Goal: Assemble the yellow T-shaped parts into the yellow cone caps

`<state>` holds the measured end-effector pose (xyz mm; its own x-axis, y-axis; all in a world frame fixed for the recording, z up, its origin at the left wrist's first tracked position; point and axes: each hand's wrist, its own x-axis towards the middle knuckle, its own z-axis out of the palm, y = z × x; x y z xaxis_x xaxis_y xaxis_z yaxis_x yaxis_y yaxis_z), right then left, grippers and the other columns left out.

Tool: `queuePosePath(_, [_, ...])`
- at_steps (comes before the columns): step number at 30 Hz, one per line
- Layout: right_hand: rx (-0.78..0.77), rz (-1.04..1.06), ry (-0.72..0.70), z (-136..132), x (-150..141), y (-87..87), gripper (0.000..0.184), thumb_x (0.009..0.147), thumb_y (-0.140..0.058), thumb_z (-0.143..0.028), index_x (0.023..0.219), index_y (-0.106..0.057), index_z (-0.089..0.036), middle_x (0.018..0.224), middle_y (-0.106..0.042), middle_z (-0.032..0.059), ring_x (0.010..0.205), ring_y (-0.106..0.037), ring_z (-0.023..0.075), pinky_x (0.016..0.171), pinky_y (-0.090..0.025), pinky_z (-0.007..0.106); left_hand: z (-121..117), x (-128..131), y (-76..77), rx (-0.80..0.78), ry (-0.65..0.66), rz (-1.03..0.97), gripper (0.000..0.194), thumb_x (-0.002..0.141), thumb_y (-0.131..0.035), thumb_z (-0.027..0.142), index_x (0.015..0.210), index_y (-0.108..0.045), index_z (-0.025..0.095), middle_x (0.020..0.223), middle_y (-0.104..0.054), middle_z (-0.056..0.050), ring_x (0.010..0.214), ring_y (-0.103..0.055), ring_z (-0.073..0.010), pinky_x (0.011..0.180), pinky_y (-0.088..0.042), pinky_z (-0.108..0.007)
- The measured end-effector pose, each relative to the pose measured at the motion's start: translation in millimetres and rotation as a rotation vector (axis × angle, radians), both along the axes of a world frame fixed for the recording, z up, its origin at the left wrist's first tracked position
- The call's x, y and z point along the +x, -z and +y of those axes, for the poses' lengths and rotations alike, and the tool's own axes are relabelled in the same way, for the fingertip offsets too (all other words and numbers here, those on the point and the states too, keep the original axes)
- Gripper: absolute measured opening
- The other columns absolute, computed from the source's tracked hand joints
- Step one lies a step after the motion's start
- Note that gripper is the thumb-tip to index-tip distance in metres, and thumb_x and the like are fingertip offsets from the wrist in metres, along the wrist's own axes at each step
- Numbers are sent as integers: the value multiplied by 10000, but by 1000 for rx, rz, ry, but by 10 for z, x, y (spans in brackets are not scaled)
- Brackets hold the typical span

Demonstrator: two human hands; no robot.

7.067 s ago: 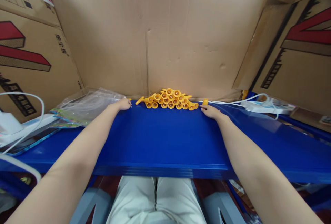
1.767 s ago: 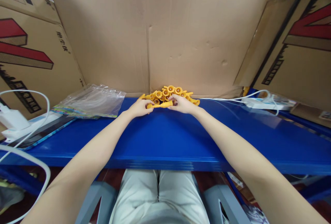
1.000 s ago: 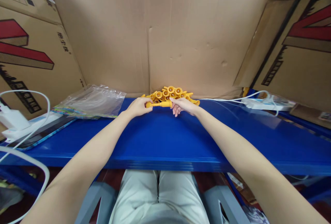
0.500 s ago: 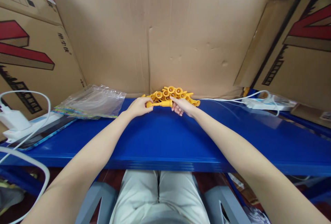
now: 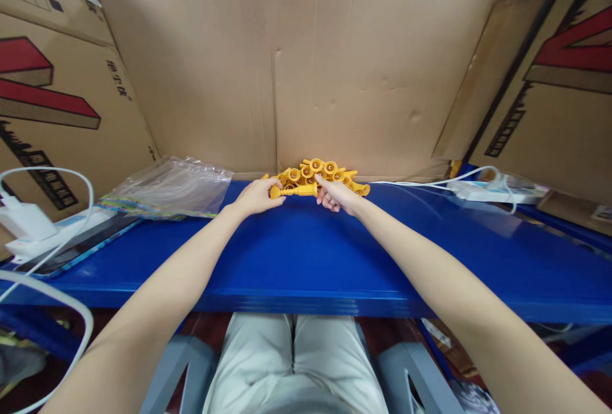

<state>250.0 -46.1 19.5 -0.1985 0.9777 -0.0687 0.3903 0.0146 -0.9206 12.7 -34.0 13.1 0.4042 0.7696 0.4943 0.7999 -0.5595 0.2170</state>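
Observation:
A yellow plastic piece (image 5: 299, 191) lies level between my two hands, with a round knob at its left end, a thin ridged stem and a thicker cylinder on the right. My left hand (image 5: 257, 197) pinches it by the knob end. The fingers of my right hand (image 5: 333, 194) are closed on the cylinder end, and their tips are partly hidden. Just behind both hands, a pile of yellow cup-ended plastic pieces (image 5: 315, 165) rests on the blue shelf (image 5: 306, 248), many with their round openings facing me.
A large cardboard sheet (image 5: 306, 76) stands behind the pile. Clear plastic bags (image 5: 176, 184) lie on the left, near a phone (image 5: 86, 245) and a white power strip (image 5: 62, 229). Another power strip (image 5: 497, 192) with cables sits at right. Printed cardboard boxes (image 5: 564, 114) flank both sides.
Hardly anything differs. Both hands keep their grip on the yellow piece, which has shifted very slightly left.

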Motion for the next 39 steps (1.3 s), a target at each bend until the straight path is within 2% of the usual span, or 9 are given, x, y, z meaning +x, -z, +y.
queuePosePath(5, [79,-16,-9,-28,38,-46,591,915,-360,-663,734,-581,-146,536,-589,40,323,-433,68,298,-268,191,3,-20,-1,20,-21,4,381,711,-628,554,861,-609,204,693,-601,6,603,-506,-141,576,-340,-252])
queuePosePath(8, [208,47,-103,-12,86,-23,365,836,-661,-474,1033,-598,-172,955,-682,79,550,-624,88,422,-450,178,7,-29,3,23,-24,1,396,710,-632,572,850,-605,202,689,-597,4,599,-503,-141,571,-330,-250])
queuePosePath(10, [279,69,-169,24,104,21,494,740,-780,-315,1169,-560,-210,1111,-644,76,678,-663,93,520,-513,180,5,-28,3,15,-30,-4,400,709,-634,576,846,-603,201,682,-594,5,598,-500,-142,568,-324,-251])
queuePosePath(12, [317,76,-213,71,102,74,548,686,-808,-227,1173,-556,-212,1068,-650,61,693,-664,95,529,-514,178,-2,-21,0,-4,-39,-5,401,707,-638,574,847,-600,200,677,-592,6,594,-496,-142,566,-321,-252])
queuePosePath(18, [319,50,-213,127,55,129,261,702,-775,-153,886,-590,-167,721,-651,-9,548,-639,94,490,-486,182,-40,11,-21,-11,-29,21,384,712,-646,551,861,-604,200,685,-599,5,609,-507,-146,572,-318,-254])
queuePosePath(23, [294,45,-187,51,43,51,166,733,-761,-180,796,-608,-156,686,-668,-1,504,-630,91,503,-500,193,-77,34,-46,-29,-14,29,386,718,-642,556,863,-606,201,687,-609,3,620,-518,-152,579,-322,-258])
queuePosePath(30, [239,71,-151,-42,-3,-10,215,734,-772,-251,713,-585,-148,667,-671,17,487,-615,89,506,-508,202,-83,44,-47,-16,-15,38,374,721,-641,550,863,-604,206,708,-618,-1,640,-533,-160,584,-318,-260])
queuePosePath(36, [235,65,-168,-13,-23,40,181,771,-724,-267,773,-583,-155,721,-665,23,516,-614,95,516,-496,216,-67,30,-32,-13,-23,35,375,720,-649,547,866,-598,206,697,-620,3,646,-544,-161,578,-318,-258])
queuePosePath(39, [350,-13,-179,14,-42,96,220,728,-738,-238,862,-580,-166,780,-667,18,595,-626,118,583,-506,249,-65,27,-27,-22,-21,21,374,715,-652,550,854,-598,207,685,-621,8,642,-546,-159,569,-315,-256])
